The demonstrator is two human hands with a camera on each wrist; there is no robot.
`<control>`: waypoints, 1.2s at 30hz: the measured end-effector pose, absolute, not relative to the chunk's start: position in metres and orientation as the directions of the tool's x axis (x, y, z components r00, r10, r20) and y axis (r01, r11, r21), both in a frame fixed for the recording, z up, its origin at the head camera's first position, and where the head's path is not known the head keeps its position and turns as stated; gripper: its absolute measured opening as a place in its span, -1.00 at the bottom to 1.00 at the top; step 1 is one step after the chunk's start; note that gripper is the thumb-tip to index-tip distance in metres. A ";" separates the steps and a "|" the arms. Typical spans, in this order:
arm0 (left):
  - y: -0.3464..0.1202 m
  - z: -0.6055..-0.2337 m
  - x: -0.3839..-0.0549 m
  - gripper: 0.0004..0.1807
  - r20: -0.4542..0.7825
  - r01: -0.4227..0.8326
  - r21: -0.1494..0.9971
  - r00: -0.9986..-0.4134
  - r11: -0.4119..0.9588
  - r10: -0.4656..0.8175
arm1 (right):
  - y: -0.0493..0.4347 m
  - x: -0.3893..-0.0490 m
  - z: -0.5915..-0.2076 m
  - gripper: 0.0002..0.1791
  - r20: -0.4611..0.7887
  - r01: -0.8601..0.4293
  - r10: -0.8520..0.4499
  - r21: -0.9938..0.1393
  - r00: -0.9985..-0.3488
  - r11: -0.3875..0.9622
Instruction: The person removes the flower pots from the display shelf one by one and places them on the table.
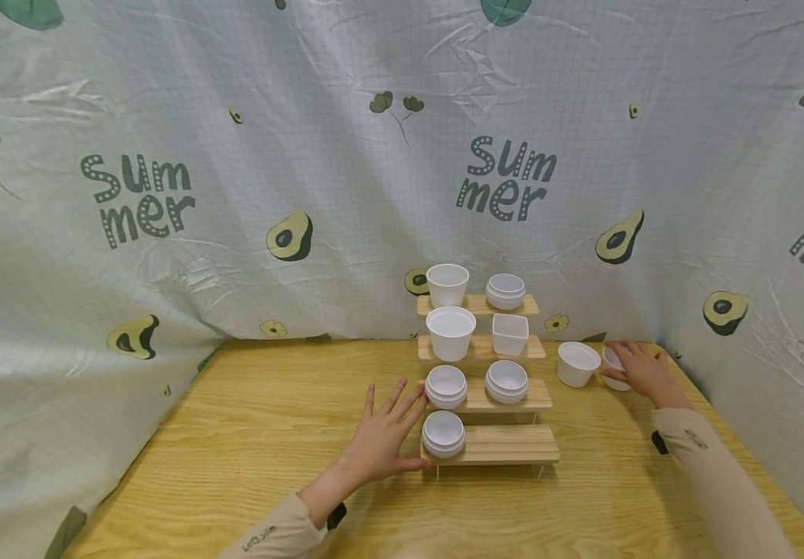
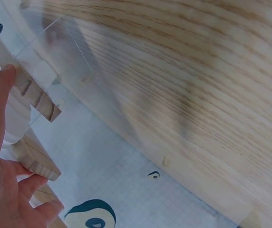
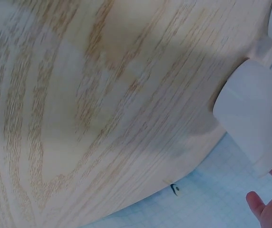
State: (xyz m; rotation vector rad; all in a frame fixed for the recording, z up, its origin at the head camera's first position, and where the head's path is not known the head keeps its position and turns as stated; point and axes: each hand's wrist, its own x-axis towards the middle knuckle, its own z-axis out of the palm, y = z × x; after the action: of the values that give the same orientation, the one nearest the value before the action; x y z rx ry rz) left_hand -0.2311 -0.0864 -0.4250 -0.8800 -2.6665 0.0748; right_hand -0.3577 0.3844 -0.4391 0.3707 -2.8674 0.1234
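A four-tier wooden display stand bears white bowls and cups. My left hand has its fingers spread along the stand's left side; in the left wrist view the thumb and fingertips touch the ends of the boards. The bottom tier has one round bowl at its left. To the right of the stand, my right hand holds a white cup near its rim, with fingers and thumb on either side. In the right wrist view this cup stands with its base at the table.
Another white cup stands between the held one and the stand. Two round bowls sit on the second tier, a tall cup and a square cup above them. A printed curtain borders the wooden table behind and at both sides.
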 end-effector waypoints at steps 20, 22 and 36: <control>-0.086 -0.425 -0.231 0.06 0.305 0.569 -0.153 -0.750 0.808 0.586 | 0.388 -0.353 -0.431 -0.35 0.345 -0.309 -0.304 0.043 -0.888 0.950; -0.086 -0.425 -0.231 0.06 0.306 0.568 -0.158 -0.750 0.808 0.587 | 0.388 -0.351 -0.428 -0.35 0.346 -0.320 -0.315 0.045 -0.884 0.946; -0.086 -0.425 -0.231 0.06 0.297 0.565 -0.155 -0.756 0.811 0.583 | 0.382 -0.334 -0.419 -0.39 0.436 -0.381 -0.389 0.110 -0.811 0.918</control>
State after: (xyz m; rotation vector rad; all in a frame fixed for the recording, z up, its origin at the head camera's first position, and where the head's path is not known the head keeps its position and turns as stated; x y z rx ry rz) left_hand -0.2315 -0.0864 -0.4245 -0.8716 -2.6650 0.0795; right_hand -0.3336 0.3817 -0.4195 0.5558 -2.6166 -0.0245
